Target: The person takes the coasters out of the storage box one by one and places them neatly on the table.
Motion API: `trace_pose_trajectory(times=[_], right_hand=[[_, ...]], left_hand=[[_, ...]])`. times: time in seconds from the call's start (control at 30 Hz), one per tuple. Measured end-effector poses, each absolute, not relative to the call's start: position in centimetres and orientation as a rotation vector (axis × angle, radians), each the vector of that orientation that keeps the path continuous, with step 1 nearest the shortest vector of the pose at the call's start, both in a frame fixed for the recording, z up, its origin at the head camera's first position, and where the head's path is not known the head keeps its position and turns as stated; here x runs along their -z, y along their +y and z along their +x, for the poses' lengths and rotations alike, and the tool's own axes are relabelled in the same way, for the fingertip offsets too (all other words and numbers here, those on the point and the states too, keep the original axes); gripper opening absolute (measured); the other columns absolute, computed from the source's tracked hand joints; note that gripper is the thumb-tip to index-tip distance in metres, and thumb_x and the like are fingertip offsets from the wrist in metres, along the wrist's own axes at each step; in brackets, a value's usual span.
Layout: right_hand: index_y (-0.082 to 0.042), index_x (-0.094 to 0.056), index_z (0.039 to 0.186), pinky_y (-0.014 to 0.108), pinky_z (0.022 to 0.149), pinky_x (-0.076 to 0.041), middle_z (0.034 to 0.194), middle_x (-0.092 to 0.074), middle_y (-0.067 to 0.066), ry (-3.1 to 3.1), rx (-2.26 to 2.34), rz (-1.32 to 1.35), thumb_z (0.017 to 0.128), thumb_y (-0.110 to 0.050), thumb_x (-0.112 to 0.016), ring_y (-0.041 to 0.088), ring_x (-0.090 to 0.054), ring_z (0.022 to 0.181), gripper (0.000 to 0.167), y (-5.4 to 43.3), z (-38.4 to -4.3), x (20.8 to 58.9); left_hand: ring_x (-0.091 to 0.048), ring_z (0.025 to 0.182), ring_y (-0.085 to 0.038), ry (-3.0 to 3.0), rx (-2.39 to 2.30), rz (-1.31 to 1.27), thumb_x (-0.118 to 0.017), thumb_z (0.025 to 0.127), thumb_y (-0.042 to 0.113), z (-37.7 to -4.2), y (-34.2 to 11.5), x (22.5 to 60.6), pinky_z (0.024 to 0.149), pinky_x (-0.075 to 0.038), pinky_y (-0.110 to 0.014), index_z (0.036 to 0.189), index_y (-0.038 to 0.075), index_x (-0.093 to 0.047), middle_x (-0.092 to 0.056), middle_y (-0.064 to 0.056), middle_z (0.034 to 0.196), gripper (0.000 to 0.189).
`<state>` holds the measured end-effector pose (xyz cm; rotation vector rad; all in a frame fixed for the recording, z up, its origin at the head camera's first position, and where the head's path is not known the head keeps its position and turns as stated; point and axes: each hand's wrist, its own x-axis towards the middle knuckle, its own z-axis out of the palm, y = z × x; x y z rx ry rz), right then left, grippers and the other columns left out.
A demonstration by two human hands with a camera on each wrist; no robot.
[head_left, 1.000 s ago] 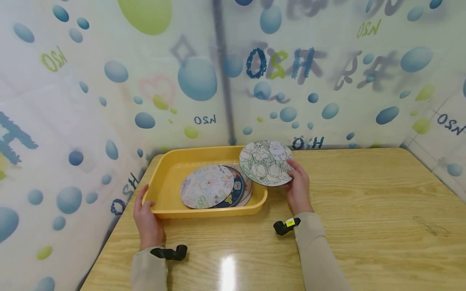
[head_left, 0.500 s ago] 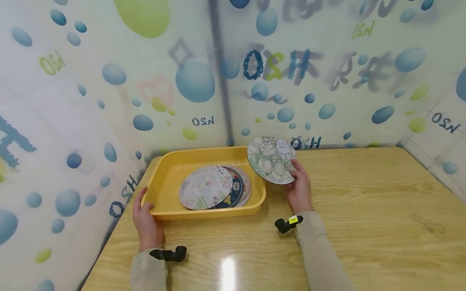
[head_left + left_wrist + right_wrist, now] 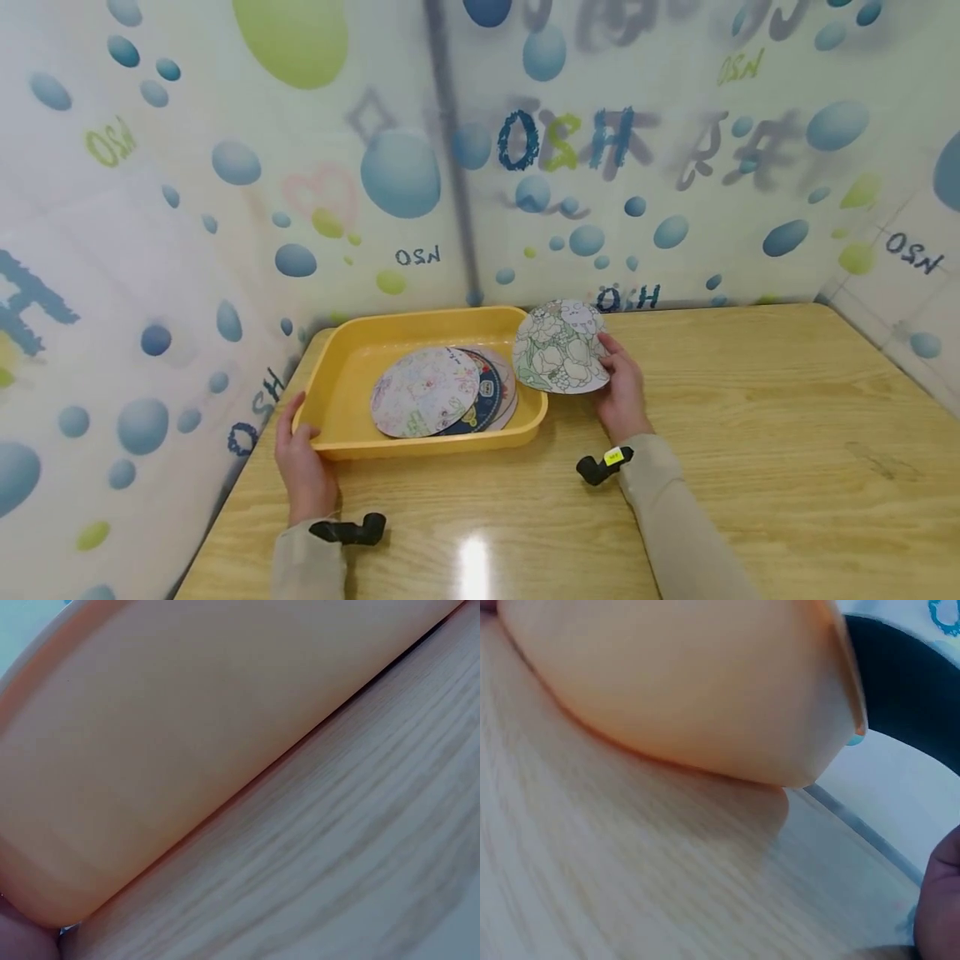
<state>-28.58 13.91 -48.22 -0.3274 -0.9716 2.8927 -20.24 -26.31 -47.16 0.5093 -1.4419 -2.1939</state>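
Observation:
A round flat mat (image 3: 551, 346) with a flower line drawing is pinched at its right edge by my right hand (image 3: 622, 392). It is tilted above the right rim of a yellow plastic tray (image 3: 341, 375). In the right wrist view the mat's black underside (image 3: 907, 682) shows beyond the tray wall (image 3: 690, 690). My left hand (image 3: 306, 467) grips the tray's front left corner, thumb over the rim. Inside the tray lie overlapping round mats: a pale doodled one (image 3: 423, 392) on top, a navy one (image 3: 487, 396) partly covered, and a pinkish one (image 3: 508, 392) beneath.
The tray stands on a wood-grain table (image 3: 750, 433), close to the back wall covering (image 3: 675, 167) with printed blue and green spots. Another covered wall (image 3: 112, 333) rises along the left side. Black wrist cameras (image 3: 348, 530) sit at both sleeves.
My right hand has shifted the flower mat slightly right, away from the mats in the tray, tipping it up and then lowering it a little. My left hand stays on the tray corner.

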Motion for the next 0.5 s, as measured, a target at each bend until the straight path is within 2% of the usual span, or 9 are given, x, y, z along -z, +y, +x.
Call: trace_pose_trajectory(times=[0.2, 0.33, 0.5], right_hand=[[-0.009, -0.051, 0.121, 0.019, 0.070, -0.047, 0.125, -0.046, 0.001, -1.201, -2.777, -0.374, 0.092, -0.011, -0.042, 0.010, -0.053, 0.091, 0.030, 13.5, -28.5, 48.2], [-0.015, -0.041, 0.132, 0.019, 0.067, -0.049, 0.119, -0.050, 0.001, -1.308, -2.752, -0.378, 0.089, -0.018, -0.053, 0.008, -0.057, 0.085, 0.045, 13.7, -28.4, 48.3], [-0.013, -0.033, 0.136, 0.022, 0.072, -0.049, 0.110, -0.057, 0.000, -1.310, -2.929, -0.248, 0.087, -0.020, -0.056, 0.008, -0.060, 0.087, 0.054, 14.6, -28.4, 48.5]], left_hand=[[-0.035, 0.121, -0.022, -1.450, 2.206, 0.516, -0.027, 0.084, 0.001, -20.0, -26.4, 47.2, 0.099, -0.033, -0.032, 0.131, 0.019, -0.045, -0.029, 0.005, 0.137, 0.053], [-0.035, 0.121, -0.022, -1.449, 2.212, 0.508, -0.027, 0.085, 0.002, -20.0, -26.3, 47.1, 0.099, -0.033, -0.033, 0.130, 0.019, -0.045, -0.028, 0.005, 0.138, 0.052], [-0.036, 0.120, -0.023, -1.426, 2.210, 0.504, -0.028, 0.084, 0.000, -20.1, -26.3, 47.1, 0.099, -0.033, -0.034, 0.129, 0.019, -0.046, -0.030, 0.004, 0.136, 0.052]])
